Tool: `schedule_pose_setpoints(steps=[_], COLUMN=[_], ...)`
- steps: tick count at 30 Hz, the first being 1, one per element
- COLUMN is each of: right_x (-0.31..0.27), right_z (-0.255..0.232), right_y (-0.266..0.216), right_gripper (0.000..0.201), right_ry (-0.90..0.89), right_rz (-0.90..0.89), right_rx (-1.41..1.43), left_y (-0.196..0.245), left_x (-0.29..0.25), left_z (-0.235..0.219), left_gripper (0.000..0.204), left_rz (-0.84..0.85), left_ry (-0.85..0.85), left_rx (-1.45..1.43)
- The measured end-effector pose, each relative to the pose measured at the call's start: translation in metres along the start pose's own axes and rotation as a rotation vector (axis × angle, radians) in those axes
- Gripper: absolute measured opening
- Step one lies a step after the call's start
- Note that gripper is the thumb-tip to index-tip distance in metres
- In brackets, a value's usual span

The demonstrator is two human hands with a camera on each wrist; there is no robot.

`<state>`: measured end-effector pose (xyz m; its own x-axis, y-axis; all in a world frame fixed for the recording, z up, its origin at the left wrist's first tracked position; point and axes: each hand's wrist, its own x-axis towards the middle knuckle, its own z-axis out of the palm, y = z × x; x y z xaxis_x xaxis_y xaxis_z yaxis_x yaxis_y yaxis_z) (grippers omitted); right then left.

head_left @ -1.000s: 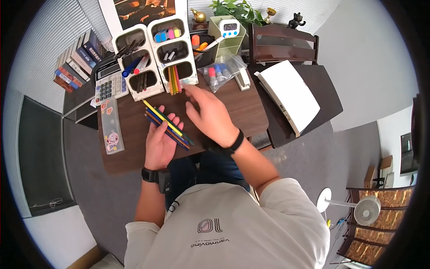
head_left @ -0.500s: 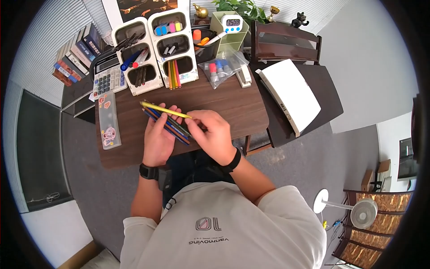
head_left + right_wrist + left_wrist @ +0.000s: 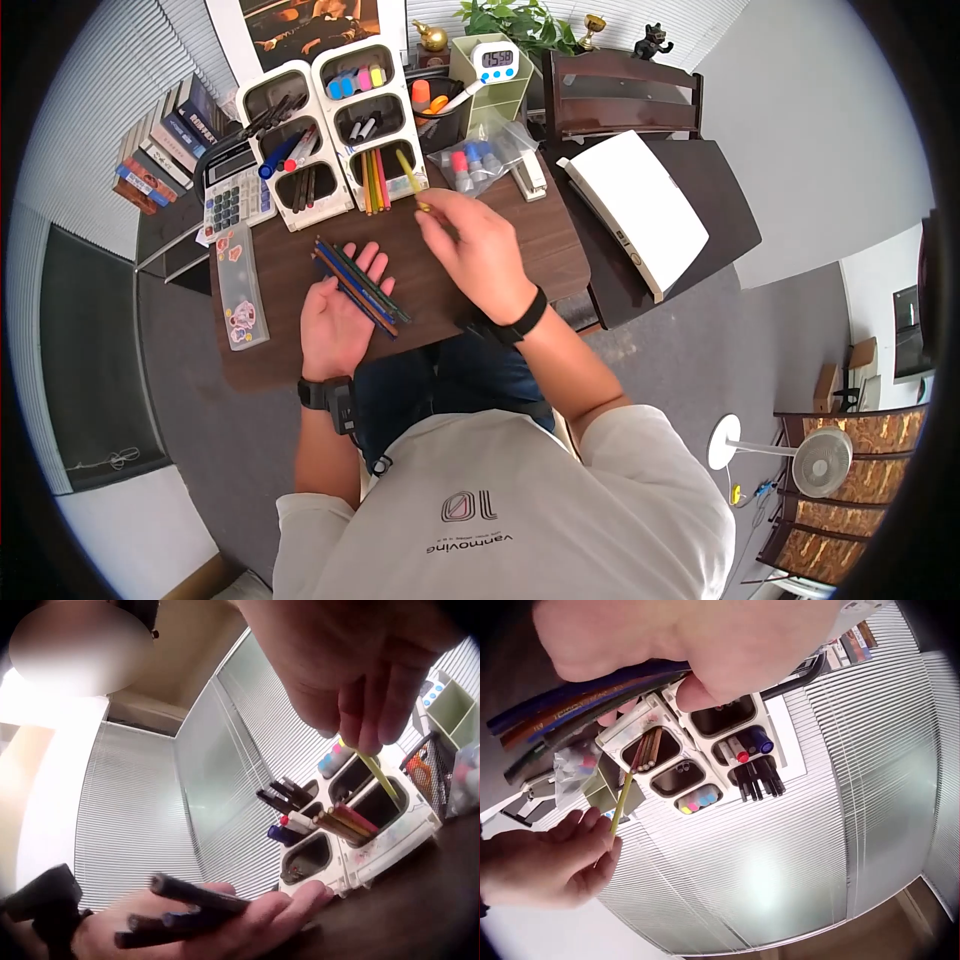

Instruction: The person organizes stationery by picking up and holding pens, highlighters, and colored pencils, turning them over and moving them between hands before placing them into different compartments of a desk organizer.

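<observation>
Several dark-coloured pencils [image 3: 360,288], blue, brown and green, lie across the upturned palm of my left hand [image 3: 335,335], with the thumb against them. My right hand [image 3: 480,245] pinches a yellow pencil [image 3: 406,170] near one end. Its other end reaches into the lower right compartment of the white desk organizer [image 3: 394,851], as the right wrist view shows. Other coloured pencils [image 3: 375,185] stand in that same compartment, beside the yellow one. Both hands are over the brown table [image 3: 450,305], the left one nearer my body.
Markers, black pens and highlighters [image 3: 356,80] fill other compartments. To the right are a bag of bottles [image 3: 475,165], a stapler [image 3: 530,178] and a black mesh holder [image 3: 445,125]. A calculator [image 3: 235,205] and a stickered clear case [image 3: 240,290] lie left.
My right hand took the yellow pencil from the bunch in my left hand and carried it forward to the organizer. The left hand keeps the other pencils.
</observation>
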<state>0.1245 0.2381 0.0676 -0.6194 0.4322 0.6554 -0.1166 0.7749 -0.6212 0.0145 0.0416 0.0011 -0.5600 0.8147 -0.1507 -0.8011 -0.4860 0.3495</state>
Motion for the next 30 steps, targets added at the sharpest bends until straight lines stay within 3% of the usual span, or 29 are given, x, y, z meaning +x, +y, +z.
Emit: schedule_pose_setpoints(steps=[6, 16, 18, 19, 22, 26, 30], right_x=[0.01, 0.002, -0.011, -0.02, -0.048, -0.067, -0.063], right_z=[0.024, 0.023, 0.011, 0.005, -0.001, 0.007, -0.004], right_y=[0.009, 0.001, -0.014, -0.027, -0.039, -0.035, -0.038], right_gripper=[0.025, 0.026, 0.023, 0.017, 0.014, 0.014, 0.013], right_ry=[-0.146, -0.147, -0.135, -0.183, -0.464, -0.388, -0.145], right_rz=[0.069, 0.047, 0.145, 0.257, 0.3, 0.273, 0.252], right_rx=[0.091, 0.038, 0.134, 0.16, 0.098, 0.078, 0.127], left_y=[-0.005, -0.007, -0.009, -0.009, -0.011, -0.012, -0.011], left_x=[-0.004, -0.003, -0.005, -0.004, -0.005, -0.004, -0.005], left_z=[-0.001, 0.005, 0.006, 0.005, 0.007, 0.009, 0.01], left_gripper=[0.06, 0.059, 0.059, 0.056, 0.052, 0.045, 0.045], left_rz=[0.071, 0.098, 0.125, 0.139, 0.161, 0.163, 0.159], left_ry=[0.011, 0.004, 0.049, 0.051, 0.089, 0.124, 0.099], left_rx=[0.107, 0.158, 0.199, 0.198, 0.22, 0.258, 0.286])
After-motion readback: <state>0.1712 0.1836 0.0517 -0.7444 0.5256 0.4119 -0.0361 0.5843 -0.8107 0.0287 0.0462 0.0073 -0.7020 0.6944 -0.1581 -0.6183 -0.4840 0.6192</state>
